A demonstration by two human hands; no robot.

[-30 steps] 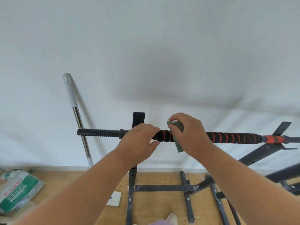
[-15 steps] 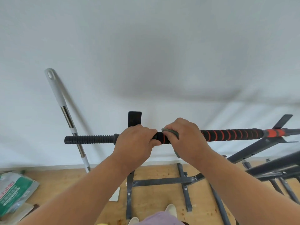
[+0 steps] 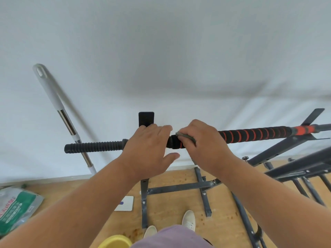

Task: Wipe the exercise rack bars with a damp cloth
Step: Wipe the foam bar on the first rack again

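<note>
Two hands on bar (image 3: 250, 136), L hand (image 3: 148, 149) grip loose, R hand (image 3: 206, 145) grip pinching cloth (image 3: 188, 137), mop handle (image 3: 59, 108) nearby.

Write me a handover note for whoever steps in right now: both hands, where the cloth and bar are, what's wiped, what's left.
Left hand: lies over the top bar beside the upright post, thumb loose below, bracing it.
Right hand: fingers curled round the green cloth, pressing it to the bar at the near end of the red-striped foam grip.
Done: cannot tell from this view which stretches are already wiped.
Left: by judgement, the striped grip out to the right, the black ribbed end grip on the left, and the lower frame bars on the floor.
</note>
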